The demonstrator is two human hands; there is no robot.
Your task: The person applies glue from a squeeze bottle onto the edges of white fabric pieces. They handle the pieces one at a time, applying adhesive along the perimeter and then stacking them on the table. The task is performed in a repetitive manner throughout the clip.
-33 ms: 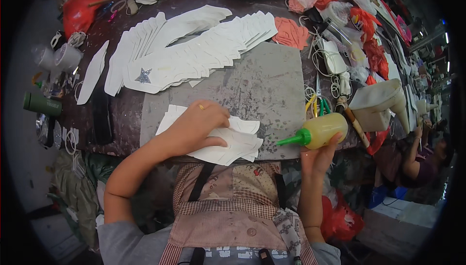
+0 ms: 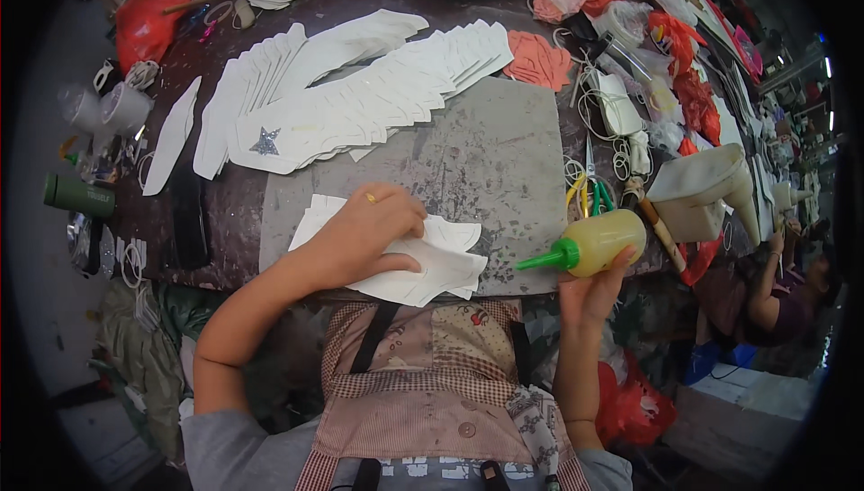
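My right hand (image 2: 594, 288) holds a squeeze bottle (image 2: 607, 241) of yellowish liquid from below. The bottle lies on its side, with its green nozzle (image 2: 549, 257) pointing left over the board's right edge. My left hand (image 2: 378, 232), wearing a ring, rests on a small stack of white cut pieces (image 2: 441, 277) at the grey board's near edge. Its fingers and thumb are bent around a raised fold in the top piece; the fingertips are partly hidden. Beyond it, a fanned row of white cut pieces (image 2: 360, 117) spreads across the board, the nearest bearing a glittery star (image 2: 265, 141).
The grey board (image 2: 504, 158) lies on a dark table. Salmon-coloured pieces (image 2: 537, 61) sit at its far right corner. Right of it are scissors (image 2: 589, 187), cords and a white plastic container (image 2: 697, 187). A green cup (image 2: 79, 194) stands left. Another person (image 2: 774, 297) is at far right.
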